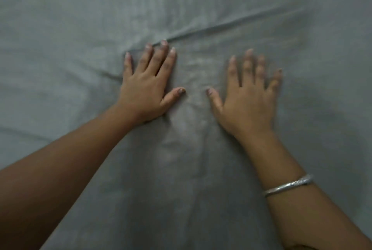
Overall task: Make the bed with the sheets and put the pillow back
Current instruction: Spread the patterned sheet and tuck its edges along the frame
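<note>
Grey sheet, spread, creases remaining: my left hand and right hand press it flat-fingered; smoothing seemingly unfinished, pillow not in view.

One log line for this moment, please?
pressing grey sheet | left hand flat | right hand flat | crease ahead

The person is wearing a slim silver-coloured bangle round the right forearm, in the lower right of the frame. Its band is showing a fine patterned texture and is catching the light. Both forearms are showing bare, the left one filling the lower left corner. The nails of the left hand and the right hand, near the middle of the frame, are showing pale tips. Blur is hiding finer detail.
</note>
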{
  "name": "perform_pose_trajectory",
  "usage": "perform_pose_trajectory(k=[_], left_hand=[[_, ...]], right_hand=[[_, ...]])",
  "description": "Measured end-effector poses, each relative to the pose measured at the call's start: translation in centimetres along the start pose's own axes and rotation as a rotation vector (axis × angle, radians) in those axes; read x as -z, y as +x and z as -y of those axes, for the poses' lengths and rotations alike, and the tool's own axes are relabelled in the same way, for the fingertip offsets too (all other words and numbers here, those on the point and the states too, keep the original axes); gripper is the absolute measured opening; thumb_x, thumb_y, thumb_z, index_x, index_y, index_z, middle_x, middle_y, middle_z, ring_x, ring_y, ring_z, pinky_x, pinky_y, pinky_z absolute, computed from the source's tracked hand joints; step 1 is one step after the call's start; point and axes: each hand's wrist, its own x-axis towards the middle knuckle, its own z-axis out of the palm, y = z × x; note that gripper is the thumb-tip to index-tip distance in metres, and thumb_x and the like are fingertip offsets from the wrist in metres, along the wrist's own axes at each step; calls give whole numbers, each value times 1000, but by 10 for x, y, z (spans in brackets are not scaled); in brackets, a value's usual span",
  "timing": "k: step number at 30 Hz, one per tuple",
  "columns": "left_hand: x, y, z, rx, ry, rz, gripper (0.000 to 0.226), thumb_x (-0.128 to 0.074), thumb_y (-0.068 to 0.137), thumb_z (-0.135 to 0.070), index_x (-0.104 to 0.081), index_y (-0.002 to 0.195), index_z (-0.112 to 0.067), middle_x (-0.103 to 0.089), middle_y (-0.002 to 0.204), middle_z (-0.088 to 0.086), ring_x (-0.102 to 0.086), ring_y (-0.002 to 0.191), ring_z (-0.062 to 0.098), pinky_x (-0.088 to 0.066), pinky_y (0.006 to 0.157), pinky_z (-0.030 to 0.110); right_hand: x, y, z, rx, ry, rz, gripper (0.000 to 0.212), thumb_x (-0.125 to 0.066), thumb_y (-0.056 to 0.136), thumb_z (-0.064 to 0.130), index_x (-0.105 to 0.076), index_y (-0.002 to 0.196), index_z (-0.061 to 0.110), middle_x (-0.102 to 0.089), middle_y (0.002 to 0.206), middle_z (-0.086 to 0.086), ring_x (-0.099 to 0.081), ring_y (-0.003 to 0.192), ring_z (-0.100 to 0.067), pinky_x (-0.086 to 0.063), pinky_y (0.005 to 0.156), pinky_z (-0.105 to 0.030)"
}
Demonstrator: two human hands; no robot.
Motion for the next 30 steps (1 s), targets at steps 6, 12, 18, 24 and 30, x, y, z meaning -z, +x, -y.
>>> perform_pose_trajectory(k=[6,12,18,24,30], left_hand=[[-17,-52,53,-19,23,-5,82,-26,85,-65,-25,148,-14,-23,155,8,-24,142,30,-15,107,65],[-26,-107,80,-1,-25,-19,81,-32,85,-62,-27,147,-11,-25,154,12,-22,140,39,-12,104,69],[-37,-159,158,275,-32,64,97,-12,80,-79,-22,148,-12,-23,155,10,-25,141,34,-16,105,66],[-53,-225,180,213,-41,-5,85,-23,85,-71,-28,147,-13,-28,153,10,-27,140,34,-16,109,59],[-64,-294,245,786,-161,-19,79,-22,88,-61,-19,149,-12,-16,157,11,-16,142,40,-17,107,61]], right_hand=[[-15,-6,107,297,21,44,71,-34,85,50,-34,145,10,-26,152,-22,-20,140,-45,-11,111,-59],[-14,13,133,211,6,13,75,-31,88,55,-23,149,13,-14,156,-18,-10,142,-43,-4,110,-62],[-32,-26,238,595,30,113,74,-32,83,53,-30,147,15,-20,154,-20,-13,141,-46,-4,111,-62],[-34,-12,288,402,-9,88,82,-27,85,62,-17,150,13,-8,155,-25,-4,143,-42,-1,113,-60],[-52,-75,381,806,21,156,81,-38,82,56,-24,149,12,-15,153,-27,-9,141,-47,-3,111,-61]])
